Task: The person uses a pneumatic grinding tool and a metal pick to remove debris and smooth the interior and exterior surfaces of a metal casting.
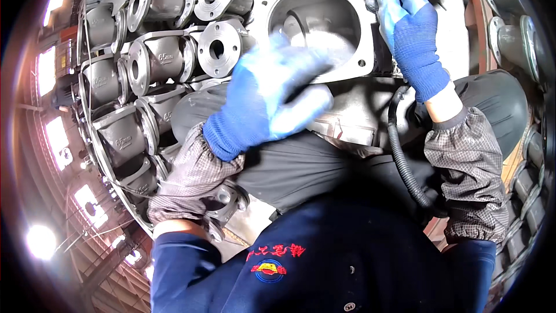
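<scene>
In front of me stands a grey metal casting with a square flange (260, 20) and a large round opening; a rounded metal surface shows inside. My left hand (260, 90), in a blue knitted glove, is over the flange's near left corner. Its fingers are blurred by motion, with the thumb apart and nothing seen in them; contact with the metal I cannot tell. Gloved likewise, my right hand (402, 14) lies along the flange's right side, some fingers stretched away from me and others bent with dark tips.
Several grey flanged valve bodies (162, 61) are stacked at the left. More flanged castings (512, 43) stand at the right. A black corrugated hose (399, 156) curves down between my legs, beside another metal part (353, 130) below the casting.
</scene>
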A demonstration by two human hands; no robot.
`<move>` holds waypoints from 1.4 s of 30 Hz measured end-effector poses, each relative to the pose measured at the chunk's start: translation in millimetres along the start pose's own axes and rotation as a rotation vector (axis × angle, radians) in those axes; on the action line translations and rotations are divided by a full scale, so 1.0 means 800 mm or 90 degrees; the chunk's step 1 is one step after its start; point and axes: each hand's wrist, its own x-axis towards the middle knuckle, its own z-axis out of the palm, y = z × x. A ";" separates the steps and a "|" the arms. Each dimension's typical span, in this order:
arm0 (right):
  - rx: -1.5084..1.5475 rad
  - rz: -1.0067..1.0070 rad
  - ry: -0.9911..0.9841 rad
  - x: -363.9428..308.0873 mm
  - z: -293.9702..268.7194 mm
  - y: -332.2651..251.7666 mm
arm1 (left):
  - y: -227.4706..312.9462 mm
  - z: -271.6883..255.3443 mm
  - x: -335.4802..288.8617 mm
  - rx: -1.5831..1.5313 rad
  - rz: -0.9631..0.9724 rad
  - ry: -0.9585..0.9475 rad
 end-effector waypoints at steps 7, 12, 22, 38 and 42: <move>-0.073 -0.125 -0.022 -0.002 -0.002 0.012 | -0.046 0.000 0.027 0.434 0.085 -0.343; -0.182 -0.206 0.030 0.010 -0.002 0.020 | -0.026 -0.002 0.035 0.247 -0.021 -0.394; -0.137 -0.226 0.021 0.003 -0.001 0.016 | -0.020 0.001 0.015 0.295 0.020 -0.283; 0.157 0.009 -0.088 0.017 -0.012 0.033 | -0.074 0.040 -0.048 -0.579 -0.582 0.375; 0.004 0.148 -0.098 0.021 -0.039 -0.016 | -0.083 0.078 -0.039 -0.914 -0.509 0.389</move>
